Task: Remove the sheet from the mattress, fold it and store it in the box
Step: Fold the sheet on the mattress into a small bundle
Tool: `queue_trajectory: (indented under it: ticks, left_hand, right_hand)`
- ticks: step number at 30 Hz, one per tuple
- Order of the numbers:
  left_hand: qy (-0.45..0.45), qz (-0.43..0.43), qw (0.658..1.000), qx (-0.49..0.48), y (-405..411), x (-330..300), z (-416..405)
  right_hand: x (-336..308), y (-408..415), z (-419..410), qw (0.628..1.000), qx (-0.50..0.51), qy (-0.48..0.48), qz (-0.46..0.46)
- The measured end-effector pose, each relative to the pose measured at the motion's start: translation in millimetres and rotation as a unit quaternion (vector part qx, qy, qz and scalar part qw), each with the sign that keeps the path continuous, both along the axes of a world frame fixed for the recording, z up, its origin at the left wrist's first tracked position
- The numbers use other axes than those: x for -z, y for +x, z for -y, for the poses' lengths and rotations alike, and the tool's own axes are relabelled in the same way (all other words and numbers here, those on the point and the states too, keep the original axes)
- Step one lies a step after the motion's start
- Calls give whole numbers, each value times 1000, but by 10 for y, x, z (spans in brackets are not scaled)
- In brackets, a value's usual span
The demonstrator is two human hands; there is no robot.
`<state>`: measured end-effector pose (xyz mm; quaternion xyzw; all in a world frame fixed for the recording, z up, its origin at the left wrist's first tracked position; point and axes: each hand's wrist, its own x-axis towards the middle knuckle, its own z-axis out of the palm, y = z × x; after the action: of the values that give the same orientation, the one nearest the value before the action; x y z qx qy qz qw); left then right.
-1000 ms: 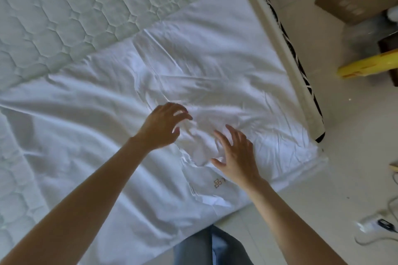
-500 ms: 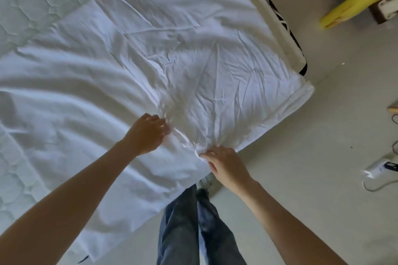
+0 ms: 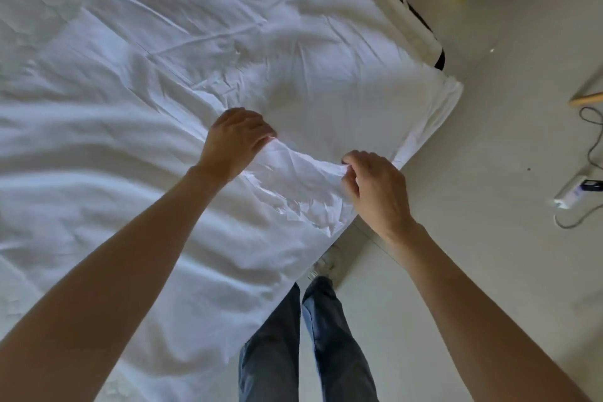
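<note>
Fingers of both hands are curled onto cloth: left hand (image 3: 236, 140) bunches a fold of the white sheet (image 3: 163, 81), right hand (image 3: 375, 186) pinches the same raised edge just beside the bed's near side. Sheet lies crumpled across the mattress (image 3: 13, 297), w/ a strip of quilted top bare at lower left, so it looks pulled free there. Step in hand, prob.: gathering an edge to start folding. Next move needs both grips kept firm, edge lifted & carried across to meet the far side evenly. Storage box not in view.
</note>
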<state>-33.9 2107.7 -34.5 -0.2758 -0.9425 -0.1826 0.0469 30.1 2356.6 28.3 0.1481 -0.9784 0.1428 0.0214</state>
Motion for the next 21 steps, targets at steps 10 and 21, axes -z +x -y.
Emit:
queue_trajectory:
  ticks: [10,21]
  left_hand:
    - [-44,144,984,99,655,132,716]
    - [148,109,936,-301,-64,-76,1279]
  right_hand:
    - [538,940,377,970,-42,111,212]
    - [326,-421,1182,994,-58,-6,95]
